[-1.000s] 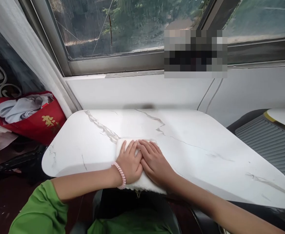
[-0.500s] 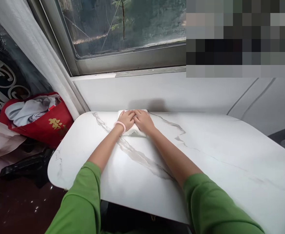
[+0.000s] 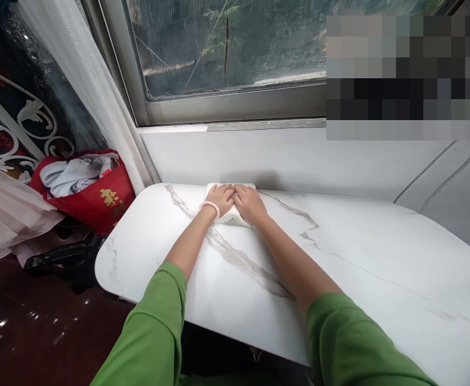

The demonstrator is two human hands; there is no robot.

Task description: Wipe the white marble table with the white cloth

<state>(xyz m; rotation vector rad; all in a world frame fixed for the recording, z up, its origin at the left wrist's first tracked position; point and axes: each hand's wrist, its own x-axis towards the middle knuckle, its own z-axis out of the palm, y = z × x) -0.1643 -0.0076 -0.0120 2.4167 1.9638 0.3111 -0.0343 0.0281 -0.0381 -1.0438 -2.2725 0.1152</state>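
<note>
Both palms press down on a folded white cloth [image 3: 236,218] at the far edge of the white marble-patterned table [image 3: 146,236]. My left hand [image 3: 221,198] lies flat on the cloth's left part, with a pink coiled band [image 3: 213,208] round its wrist. Beside it, my right hand [image 3: 251,202] rests flat on the right part, and the fingertips of the two hands meet. Neither hand is wrapped round the cloth. Much of the cloth is hidden beneath them; its front edge and a strip at the back show.
A white wall panel [image 3: 186,155] rises directly behind the table, below a metal-framed window [image 3: 235,104]. To the left hang a white curtain [image 3: 94,91] and a red bag [image 3: 92,209] stuffed with light-coloured cloth. The dark red floor [image 3: 50,332] is glossy. A blurred patch covers the upper right.
The whole view has shifted, so table, window and bag appear further right. Both hands stay flat on the cloth in about the same place on the table.
</note>
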